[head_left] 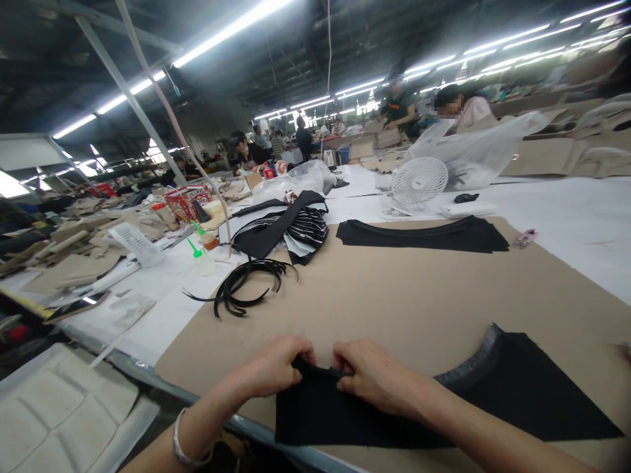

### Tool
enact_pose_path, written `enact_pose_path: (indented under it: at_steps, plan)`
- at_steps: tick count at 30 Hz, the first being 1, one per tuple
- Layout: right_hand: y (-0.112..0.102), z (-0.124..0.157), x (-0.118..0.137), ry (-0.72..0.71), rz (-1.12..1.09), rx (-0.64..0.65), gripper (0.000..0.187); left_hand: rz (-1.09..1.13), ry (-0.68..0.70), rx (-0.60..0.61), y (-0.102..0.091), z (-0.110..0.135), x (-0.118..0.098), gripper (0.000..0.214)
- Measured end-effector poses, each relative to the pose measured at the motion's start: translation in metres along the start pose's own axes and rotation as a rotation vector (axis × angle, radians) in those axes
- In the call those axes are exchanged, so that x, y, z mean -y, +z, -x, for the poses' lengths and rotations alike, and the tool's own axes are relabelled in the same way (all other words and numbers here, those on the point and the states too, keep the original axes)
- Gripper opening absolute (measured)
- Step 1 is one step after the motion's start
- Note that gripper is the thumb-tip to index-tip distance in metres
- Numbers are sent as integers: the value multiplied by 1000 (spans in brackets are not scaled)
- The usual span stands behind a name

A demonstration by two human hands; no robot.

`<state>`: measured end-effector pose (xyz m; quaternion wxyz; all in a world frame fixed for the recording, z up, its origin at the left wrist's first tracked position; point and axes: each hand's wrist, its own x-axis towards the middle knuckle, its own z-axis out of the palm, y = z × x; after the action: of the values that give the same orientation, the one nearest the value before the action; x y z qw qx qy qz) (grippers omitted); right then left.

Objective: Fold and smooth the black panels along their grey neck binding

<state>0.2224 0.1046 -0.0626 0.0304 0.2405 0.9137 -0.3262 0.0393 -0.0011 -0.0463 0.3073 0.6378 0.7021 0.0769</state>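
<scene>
Both hands are closed upon the far edge of a black cloth piece: the left hand pinches it near its left end, and the right hand pinches it just beside, with a short length of the edge between them. The black cloth piece lies under the hands and spreads to the right of them, its far edge curving upward there. Its near left corner comes close to the front edge of the worktop, so on the near side of the hands the room is narrow. Beyond the hands there is wide room, over a brown sheet, as far as a stack of black curved pieces. Ahead and to the left of the hands, a bundle of black strips limits this room, and behind it lies a black and striped pile. Farther ahead stands a white fan.

The right forearm covers a part of the cloth's middle, and the fingertips at the pinched edge are partly hidden. The curved band on the cloth is blurred. At the right border, a dark shape is cut off and cannot be recognised.
</scene>
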Motion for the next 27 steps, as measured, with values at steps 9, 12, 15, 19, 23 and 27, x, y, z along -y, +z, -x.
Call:
enact_pose_path:
  at_steps: [9,12,15,19,23,27]
  plan:
    - [11,-2,-4,4,-31,-55,19,-107,104,-213,23,-1,-20,27]
    - [13,2,-4,5,-41,-85,26,-101,86,-257,30,-5,-19,24]
    - [17,5,-5,-5,-58,-125,35,-72,124,-347,35,-3,-20,31]
    - [25,5,-9,-4,-90,-163,38,-92,248,-463,43,1,-24,30]
    - [30,2,-12,18,-130,-194,41,-182,317,-539,52,-3,-25,17]
    - [32,2,-13,29,-160,-220,43,-239,358,-590,59,-8,-24,18]
